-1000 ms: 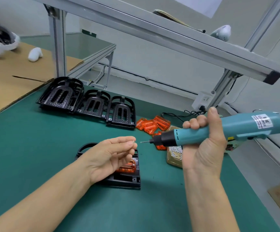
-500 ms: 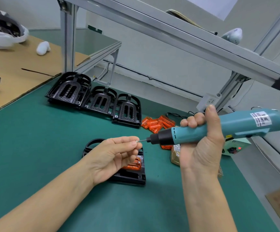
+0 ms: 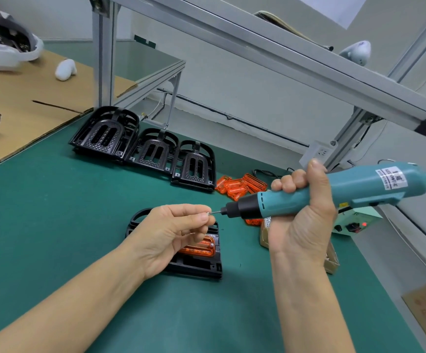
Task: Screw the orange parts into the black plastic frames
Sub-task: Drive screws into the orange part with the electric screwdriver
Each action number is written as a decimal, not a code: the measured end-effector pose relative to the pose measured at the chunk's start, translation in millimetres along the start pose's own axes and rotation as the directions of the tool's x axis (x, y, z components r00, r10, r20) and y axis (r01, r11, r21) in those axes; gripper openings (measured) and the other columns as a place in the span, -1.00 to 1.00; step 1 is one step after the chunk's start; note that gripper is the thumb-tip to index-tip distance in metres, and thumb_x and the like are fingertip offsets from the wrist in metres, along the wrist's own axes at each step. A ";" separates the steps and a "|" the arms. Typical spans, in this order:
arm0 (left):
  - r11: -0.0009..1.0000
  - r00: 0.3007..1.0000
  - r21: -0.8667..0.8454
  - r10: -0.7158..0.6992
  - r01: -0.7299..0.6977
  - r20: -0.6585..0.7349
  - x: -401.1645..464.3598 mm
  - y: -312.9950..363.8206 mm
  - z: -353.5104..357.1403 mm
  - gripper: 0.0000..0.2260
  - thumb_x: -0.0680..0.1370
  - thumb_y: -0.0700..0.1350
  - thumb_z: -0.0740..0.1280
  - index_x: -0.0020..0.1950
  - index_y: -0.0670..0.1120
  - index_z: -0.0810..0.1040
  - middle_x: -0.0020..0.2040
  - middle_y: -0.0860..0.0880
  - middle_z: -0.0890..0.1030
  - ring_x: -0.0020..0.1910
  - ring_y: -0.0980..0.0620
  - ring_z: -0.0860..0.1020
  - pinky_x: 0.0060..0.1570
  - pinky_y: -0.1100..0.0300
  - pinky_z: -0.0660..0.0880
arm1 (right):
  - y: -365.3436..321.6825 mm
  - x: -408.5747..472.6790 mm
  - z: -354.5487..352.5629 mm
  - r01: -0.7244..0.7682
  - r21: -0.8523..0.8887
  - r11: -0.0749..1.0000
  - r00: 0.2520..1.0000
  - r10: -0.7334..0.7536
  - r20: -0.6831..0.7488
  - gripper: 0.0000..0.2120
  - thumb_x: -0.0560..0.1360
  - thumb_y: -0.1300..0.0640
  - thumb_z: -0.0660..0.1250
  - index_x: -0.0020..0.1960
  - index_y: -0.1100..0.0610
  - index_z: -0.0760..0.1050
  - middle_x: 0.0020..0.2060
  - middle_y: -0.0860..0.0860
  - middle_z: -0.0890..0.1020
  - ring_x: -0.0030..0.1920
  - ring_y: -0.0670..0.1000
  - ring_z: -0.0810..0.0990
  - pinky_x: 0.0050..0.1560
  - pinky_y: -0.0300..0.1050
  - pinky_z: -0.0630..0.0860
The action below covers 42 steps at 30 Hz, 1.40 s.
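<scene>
Since a second ago the left hand (image 3: 171, 233) and the electric screwdriver (image 3: 319, 192) have closed the gap, so the bit now meets the tiny screw (image 3: 208, 213) pinched at the left fingertips (image 3: 203, 217). The right hand (image 3: 306, 215) is wrapped tight around the teal screwdriver body, held level at frame centre.

Looks like the screw-loading step: getting the screw seated on the bit. Next move, I'd guess, is tipping the driver down to a hole in the black frame (image 3: 196, 266) lying on the green worktop (image 3: 54, 225) just below the left hand, with an orange part (image 3: 201, 247) already sitting in it.

Hard to tell if the screw actually sits on the bit, it's tiny. The left hand hides most of that frame, screw holes included. Spare frames (image 3: 153, 151) and loose orange parts (image 3: 240, 186) wait further back; the screw box (image 3: 331, 261) is mostly behind the right wrist.
</scene>
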<state>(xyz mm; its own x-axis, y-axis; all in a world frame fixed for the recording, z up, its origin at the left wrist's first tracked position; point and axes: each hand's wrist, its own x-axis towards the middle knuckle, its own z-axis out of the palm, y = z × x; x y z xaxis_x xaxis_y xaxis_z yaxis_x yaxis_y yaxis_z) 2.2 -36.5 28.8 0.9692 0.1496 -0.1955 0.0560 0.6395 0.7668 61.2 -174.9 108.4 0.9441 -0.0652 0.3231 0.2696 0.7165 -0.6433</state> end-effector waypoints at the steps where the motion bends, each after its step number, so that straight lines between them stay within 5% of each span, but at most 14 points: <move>1: 1.000 1.000 0.000 0.010 -0.010 -0.010 0.1 -0.2 -0.4 -0.87 0.27 -0.28 0.44 -0.21 -0.20 0.71 -0.22 -0.16 0.67 -0.36 0.07 0.60 -0.37 0.28 0.56 | 0.5 -0.2 0.3 0.000 0.001 1.000 1.000 0.000 0.006 -0.84 0.51 0.27 0.31 -0.18 0.08 0.39 -0.48 -0.05 0.39 -0.49 -0.10 0.38 -0.36 -0.21 0.41; 13: 0.964 0.973 0.169 0.218 -0.204 -0.072 0.1 0.4 1.3 -0.90 0.33 -0.33 0.43 -0.20 -0.19 0.69 -0.24 -0.19 0.68 -0.36 0.07 0.59 -0.29 0.30 0.56 | 10.4 -2.0 -4.2 0.009 0.068 0.998 1.000 -0.010 0.012 -0.89 0.51 0.23 0.29 -0.15 0.07 0.41 -0.46 -0.08 0.40 -0.48 -0.11 0.39 -0.35 -0.24 0.43; 18: 0.882 0.960 0.392 0.279 -0.264 0.017 -2.1 8.5 -6.6 -0.79 0.40 -0.36 0.43 -0.06 -0.10 0.68 -0.12 -0.07 0.71 -0.11 0.11 0.66 -0.16 0.38 0.53 | 13.8 -0.7 -4.1 -0.023 0.068 0.997 0.999 0.021 0.034 -0.89 0.47 0.22 0.31 -0.17 0.07 0.40 -0.46 -0.07 0.40 -0.48 -0.11 0.39 -0.35 -0.23 0.44; 23: 0.582 0.909 0.749 0.412 -0.316 0.064 -4.7 20.5 -30.1 -0.52 0.39 -0.23 0.49 0.22 0.16 0.55 0.13 0.24 0.60 0.10 0.26 0.48 0.16 0.27 0.39 | 19.5 0.2 -7.8 -0.071 0.018 0.997 0.995 0.070 0.076 -0.88 0.47 0.22 0.33 -0.15 0.08 0.40 -0.46 -0.07 0.41 -0.47 -0.11 0.40 -0.35 -0.23 0.44; 27: 0.082 0.977 0.980 0.131 -0.182 0.171 -8.0 22.0 -47.2 -0.09 0.12 0.40 0.38 0.44 0.26 0.22 0.44 0.34 0.13 0.49 0.25 -0.06 0.49 -0.02 -0.14 | 30.9 -2.6 -11.3 -0.133 -0.074 0.988 0.981 0.142 0.135 -0.86 0.46 0.24 0.37 -0.18 0.07 0.44 -0.46 -0.05 0.41 -0.47 -0.08 0.41 -0.34 -0.20 0.44; 30: -0.169 0.981 0.970 0.056 -0.172 0.183 -4.8 13.0 -50.9 0.07 0.09 0.46 0.33 0.52 0.16 0.07 0.52 0.25 0.00 0.48 0.27 -0.23 0.43 -0.03 -0.37 | 39.8 -4.0 -10.5 -0.132 -0.148 0.980 0.974 0.156 0.167 -0.86 0.45 0.25 0.39 -0.19 0.08 0.45 -0.47 -0.03 0.43 -0.47 -0.07 0.41 -0.35 -0.18 0.44; 34: -0.267 0.980 0.952 0.090 -0.149 0.178 -1.7 8.2 -51.8 0.01 0.21 0.38 0.43 0.53 0.09 0.08 0.54 0.19 0.04 0.50 0.22 -0.13 0.43 -0.04 -0.31 | 47.7 -4.1 -8.6 -0.140 -0.187 0.972 0.963 0.178 0.204 -0.89 0.43 0.25 0.38 -0.18 0.11 0.47 -0.47 -0.02 0.44 -0.48 -0.06 0.42 -0.37 -0.19 0.45; 42: -0.268 0.958 0.941 0.144 -0.204 0.249 1.0 9.0 -52.0 -0.05 0.17 0.37 0.45 0.48 0.08 0.23 0.49 0.20 0.18 0.42 0.21 0.05 0.24 0.20 -0.13 | 56.7 -3.2 -4.5 -0.119 -0.268 0.956 0.947 0.191 0.259 -0.89 0.44 0.25 0.39 -0.17 0.13 0.47 -0.46 0.01 0.43 -0.47 -0.02 0.41 -0.35 -0.18 0.44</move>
<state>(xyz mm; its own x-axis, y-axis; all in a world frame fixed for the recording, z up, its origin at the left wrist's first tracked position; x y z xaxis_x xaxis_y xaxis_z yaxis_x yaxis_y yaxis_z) -8.8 8.6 3.7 0.9960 0.0477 0.0753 0.0127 -0.9120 0.4099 74.3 -137.2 67.7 0.8962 0.2548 0.3632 0.1964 0.5062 -0.8398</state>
